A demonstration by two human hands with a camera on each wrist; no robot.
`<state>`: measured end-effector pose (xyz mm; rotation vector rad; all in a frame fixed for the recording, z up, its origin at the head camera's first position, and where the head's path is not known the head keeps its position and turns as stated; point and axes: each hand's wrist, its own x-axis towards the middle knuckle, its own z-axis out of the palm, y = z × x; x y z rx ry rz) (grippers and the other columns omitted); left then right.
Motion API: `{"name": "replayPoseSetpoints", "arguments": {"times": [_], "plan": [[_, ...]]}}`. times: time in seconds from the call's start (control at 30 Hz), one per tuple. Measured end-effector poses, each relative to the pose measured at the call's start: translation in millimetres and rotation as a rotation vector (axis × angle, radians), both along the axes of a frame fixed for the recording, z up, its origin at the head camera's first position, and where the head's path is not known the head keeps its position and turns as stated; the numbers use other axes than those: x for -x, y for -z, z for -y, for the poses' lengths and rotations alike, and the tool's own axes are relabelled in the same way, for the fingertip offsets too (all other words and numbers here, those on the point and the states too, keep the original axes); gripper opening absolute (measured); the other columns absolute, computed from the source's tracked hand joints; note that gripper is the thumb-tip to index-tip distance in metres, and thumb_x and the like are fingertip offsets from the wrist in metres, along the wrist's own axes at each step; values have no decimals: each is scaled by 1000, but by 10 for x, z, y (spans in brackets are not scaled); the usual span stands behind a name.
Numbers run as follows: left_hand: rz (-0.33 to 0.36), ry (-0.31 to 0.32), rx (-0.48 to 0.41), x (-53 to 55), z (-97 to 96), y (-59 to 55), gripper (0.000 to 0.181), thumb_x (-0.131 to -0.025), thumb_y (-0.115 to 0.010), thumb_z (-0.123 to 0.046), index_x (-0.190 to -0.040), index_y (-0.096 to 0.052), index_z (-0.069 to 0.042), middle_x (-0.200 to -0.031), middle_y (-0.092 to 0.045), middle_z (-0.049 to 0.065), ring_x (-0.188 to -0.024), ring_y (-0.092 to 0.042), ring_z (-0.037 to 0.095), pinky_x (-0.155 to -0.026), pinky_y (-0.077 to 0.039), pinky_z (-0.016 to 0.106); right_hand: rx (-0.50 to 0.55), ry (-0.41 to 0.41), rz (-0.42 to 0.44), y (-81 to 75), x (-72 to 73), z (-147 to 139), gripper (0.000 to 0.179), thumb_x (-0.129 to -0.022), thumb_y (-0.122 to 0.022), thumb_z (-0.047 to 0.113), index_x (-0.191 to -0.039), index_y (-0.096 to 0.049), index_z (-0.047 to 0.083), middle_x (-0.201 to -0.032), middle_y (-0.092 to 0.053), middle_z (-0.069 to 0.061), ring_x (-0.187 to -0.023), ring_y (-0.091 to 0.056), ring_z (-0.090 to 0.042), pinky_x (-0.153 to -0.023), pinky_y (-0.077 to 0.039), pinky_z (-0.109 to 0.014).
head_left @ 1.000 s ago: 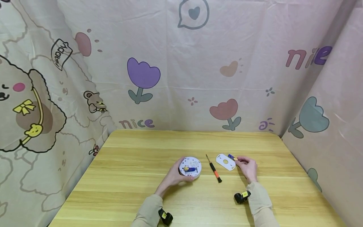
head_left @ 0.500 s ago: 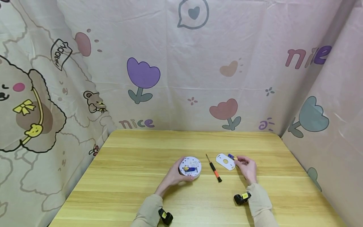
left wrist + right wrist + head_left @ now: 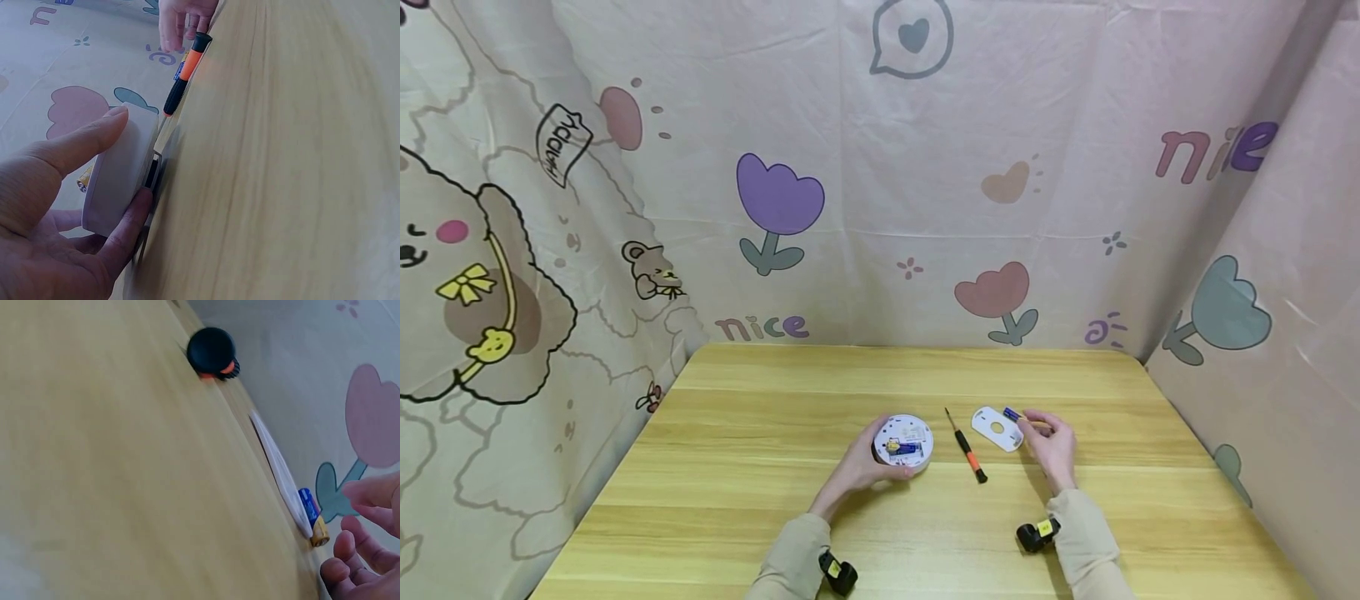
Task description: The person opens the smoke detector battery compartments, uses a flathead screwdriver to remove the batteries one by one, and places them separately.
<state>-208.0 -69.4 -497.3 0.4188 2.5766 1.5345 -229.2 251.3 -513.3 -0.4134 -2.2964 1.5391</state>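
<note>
My left hand (image 3: 863, 460) grips a round white smoke detector (image 3: 913, 432) by its sides, back face up. A blue battery (image 3: 906, 447) shows in its compartment, and in the left wrist view a gold battery end (image 3: 85, 179) juts past the white casing (image 3: 119, 175). My right hand (image 3: 1054, 448) hovers beside a loose blue-and-gold battery (image 3: 1011, 412) on the table. In the right wrist view, that battery (image 3: 307, 503) lies against the white plate (image 3: 281, 472), apart from the loosely bent fingers (image 3: 356, 547), which hold nothing.
Between the hands lies a screwdriver (image 3: 967, 454) with a black and orange handle, its tip pointing away. To its right is the flat white mounting plate (image 3: 984, 422) with a central hole. A patterned curtain (image 3: 880, 208) stands behind the wooden table (image 3: 790, 392).
My right hand has shifted slightly left, and its fingers have come away from the loose battery, which stays beside the plate. The left hand and the smoke detector keep their place.
</note>
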Motion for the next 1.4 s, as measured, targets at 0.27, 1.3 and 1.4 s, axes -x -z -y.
{"name": "replayPoseSetpoints", "arguments": {"times": [0.27,1.3,1.4], "plan": [[-3,4,-6,3,-1,-3,103,-57,-83,-30,-140,-25,-8,-139,-35,21,-126,-33,41,-103,-26,61,-16,-138,-37,-120,6,160,29,-77,-69,20,-104,-65,7,-104,-64,-12,-69,-55,-4,-52,-47,-16],[-4,-2,-2,2,9,16,104,-55,-83,-32,-139,-27,-9,-137,-39,19,-124,-37,38,-103,-27,59,-4,-497,-60,-498,-206,921,29,-77,-68,9,-103,-63,-1,-106,-59,-22,-75,-54,-16,-59,-47,-15],[-11,1,-7,7,8,14,103,-56,-83,-33,-139,-27,-8,-137,-39,19,-124,-37,38,-103,-27,58,-13,-511,-69,-505,-204,950,27,-77,-68,11,-102,-63,2,-106,-59,-20,-77,-55,-18,-59,-47,-14]]}}
